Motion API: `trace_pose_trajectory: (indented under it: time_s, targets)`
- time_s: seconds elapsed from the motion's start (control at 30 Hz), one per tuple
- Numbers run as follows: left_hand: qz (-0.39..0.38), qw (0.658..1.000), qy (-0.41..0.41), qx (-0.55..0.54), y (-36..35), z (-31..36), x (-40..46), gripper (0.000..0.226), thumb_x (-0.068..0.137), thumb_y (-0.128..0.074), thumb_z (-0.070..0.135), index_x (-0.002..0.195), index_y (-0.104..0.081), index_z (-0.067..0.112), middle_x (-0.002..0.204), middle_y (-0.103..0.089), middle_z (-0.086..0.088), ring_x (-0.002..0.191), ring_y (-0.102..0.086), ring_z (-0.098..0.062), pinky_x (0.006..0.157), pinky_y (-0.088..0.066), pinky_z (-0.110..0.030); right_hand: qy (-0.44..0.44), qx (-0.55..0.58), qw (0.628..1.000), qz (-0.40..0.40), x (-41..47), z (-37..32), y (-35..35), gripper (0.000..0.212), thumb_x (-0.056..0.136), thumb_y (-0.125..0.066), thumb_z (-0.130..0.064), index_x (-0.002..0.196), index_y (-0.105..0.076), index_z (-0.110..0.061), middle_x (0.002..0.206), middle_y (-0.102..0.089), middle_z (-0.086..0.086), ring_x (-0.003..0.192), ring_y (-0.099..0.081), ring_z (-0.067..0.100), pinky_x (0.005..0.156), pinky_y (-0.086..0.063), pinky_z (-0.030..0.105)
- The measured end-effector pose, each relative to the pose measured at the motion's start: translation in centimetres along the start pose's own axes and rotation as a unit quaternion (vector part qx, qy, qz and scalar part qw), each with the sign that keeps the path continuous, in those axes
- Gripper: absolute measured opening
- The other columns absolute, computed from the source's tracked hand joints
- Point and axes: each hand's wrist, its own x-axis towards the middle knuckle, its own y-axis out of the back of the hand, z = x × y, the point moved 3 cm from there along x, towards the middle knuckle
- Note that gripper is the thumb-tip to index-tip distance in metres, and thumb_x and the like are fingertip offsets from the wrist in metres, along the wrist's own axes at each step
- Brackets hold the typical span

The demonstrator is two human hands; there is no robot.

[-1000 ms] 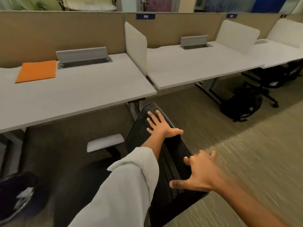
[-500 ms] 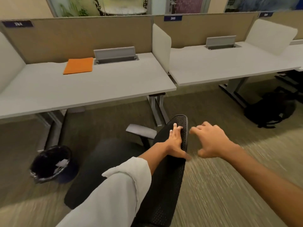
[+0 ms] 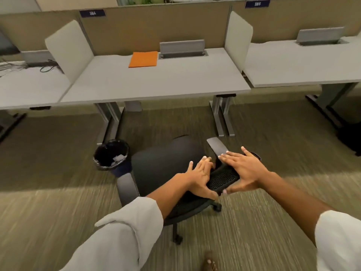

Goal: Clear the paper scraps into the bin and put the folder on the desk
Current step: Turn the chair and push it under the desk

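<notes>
- Since the earlier frames, both hands have shifted on the chair back [image 3: 221, 178], and the view now faces the desk [image 3: 156, 83] squarely.
- Left hand [image 3: 199, 178]: fingers spread, palm pressed on the mesh top edge, thumb hooked over its near side.
- Right hand [image 3: 245, 171]: fingers splayed flat over the same edge, thumb beneath, at 3 o'clock from the left.
- Folder [image 3: 143, 59]: orange, flat on the desk at 12 o'clock, beside the grey cable hatch [image 3: 182, 49].
- Bin [image 3: 111, 154]: on the carpet at 9 o'clock from the chair, paper scraps [image 3: 119, 157] inside.
</notes>
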Motion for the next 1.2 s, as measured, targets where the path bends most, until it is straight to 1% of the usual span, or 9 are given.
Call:
trace_pose_trajectory:
  time_s: [0.13, 0.27, 0.4, 0.47, 0.57, 0.7, 0.93, 1.07, 1.2]
  targets:
    - [0.096, 0.992, 0.054, 0.069, -1.4, -3.0, -5.9, 0.124, 0.072, -0.036, 0.091, 0.157, 0.005, 0.011, 0.164, 0.023, -0.004, 0.146, 0.032, -0.016, 0.118, 0.016, -0.058, -0.062, 0.033, 0.997, 0.015, -0.1, -4.3, -0.1, 0.127, 0.061, -0.011, -0.105, 0.16, -0.011, -0.026, 0.168, -0.014, -0.005, 0.155, -0.006, 0.012, 0.124, -0.002, 0.056]
    - [0.191, 0.967, 0.147, 0.088, -3.1, -4.8, -10.5, 0.128, 0.066, -0.016, 0.101, 0.156, 0.011, 0.015, 0.163, 0.026, -0.003, 0.144, 0.037, -0.013, 0.117, 0.022, -0.054, -0.13, 0.061, 0.988, 0.06, 0.1, -8.1, -0.6, 0.122, 0.068, 0.0, -0.1, 0.16, -0.014, -0.023, 0.169, -0.013, 0.001, 0.156, -0.005, 0.015, 0.124, -0.003, 0.056]
    - [0.32, 0.914, 0.232, 0.087, -5.0, -6.8, -15.2, 0.116, 0.077, -0.019, 0.094, 0.157, 0.0, 0.012, 0.166, 0.013, -0.006, 0.151, 0.023, -0.017, 0.121, 0.01, -0.054, -0.154, 0.072, 0.981, 0.092, 0.2, -11.0, -1.0, 0.122, 0.07, 0.003, -0.098, 0.16, -0.013, -0.018, 0.169, -0.01, 0.004, 0.156, -0.001, 0.019, 0.124, 0.001, 0.056]
    - [0.347, 0.897, 0.259, 0.091, -5.4, -8.3, -17.3, 0.116, 0.078, -0.025, 0.091, 0.158, -0.001, 0.01, 0.167, 0.011, -0.009, 0.153, 0.017, -0.022, 0.121, 0.008, -0.055, -0.16, 0.071, 0.978, 0.116, 0.3, -11.6, -1.1, 0.12, 0.073, 0.0, -0.097, 0.16, -0.014, -0.016, 0.169, -0.011, 0.006, 0.156, -0.001, 0.02, 0.124, 0.002, 0.057]
    - [0.36, 0.878, 0.299, 0.103, -4.7, -10.6, -19.4, 0.119, 0.078, -0.024, 0.091, 0.157, 0.007, 0.008, 0.165, 0.02, -0.01, 0.152, 0.018, -0.025, 0.12, 0.011, -0.056, -0.157, 0.064, 0.972, 0.164, 0.5, -12.1, -1.3, 0.116, 0.078, -0.008, -0.094, 0.159, -0.02, -0.012, 0.168, -0.015, 0.009, 0.156, -0.004, 0.022, 0.123, 0.0, 0.059]
    - [0.358, 0.878, 0.279, 0.155, -3.3, -12.3, -19.3, 0.116, 0.08, -0.023, 0.09, 0.157, 0.007, 0.008, 0.165, 0.018, -0.012, 0.153, 0.016, -0.028, 0.119, 0.009, -0.058, -0.151, 0.042, 0.962, 0.222, 1.1, -12.0, -1.2, 0.112, 0.083, -0.017, -0.09, 0.156, -0.026, -0.007, 0.166, -0.019, 0.013, 0.156, -0.009, 0.026, 0.122, 0.0, 0.063]
    - [0.348, 0.882, 0.279, 0.151, -2.9, -13.7, -17.9, 0.114, 0.08, -0.022, 0.09, 0.157, 0.01, 0.011, 0.166, 0.018, -0.009, 0.152, 0.017, -0.023, 0.121, 0.003, -0.059, -0.105, -0.008, 0.967, 0.233, 2.6, -11.3, -0.3, 0.099, 0.088, -0.018, -0.084, 0.156, -0.026, -0.013, 0.167, -0.012, 0.016, 0.156, 0.0, 0.029, 0.119, 0.009, 0.066]
    - [0.324, 0.891, 0.287, 0.136, -2.2, -15.4, -17.6, 0.114, 0.079, -0.018, 0.091, 0.156, 0.008, 0.011, 0.165, 0.016, -0.006, 0.152, 0.02, -0.019, 0.122, 0.004, -0.057, -0.03, -0.042, 0.975, 0.218, 4.7, -11.5, 0.4, 0.091, 0.092, -0.017, -0.079, 0.155, -0.03, -0.015, 0.168, -0.006, 0.015, 0.156, 0.005, 0.028, 0.119, 0.005, 0.068]
    - [0.325, 0.892, 0.285, 0.134, -0.6, -17.9, -16.9, 0.114, 0.078, -0.015, 0.092, 0.156, 0.011, 0.013, 0.165, 0.018, -0.004, 0.152, 0.019, -0.018, 0.122, 0.006, -0.055, -0.037, -0.035, 0.98, 0.195, 7.3, -11.5, 0.9, 0.093, 0.092, -0.016, -0.08, 0.156, -0.026, -0.013, 0.168, -0.004, 0.013, 0.156, 0.008, 0.026, 0.119, 0.004, 0.068]
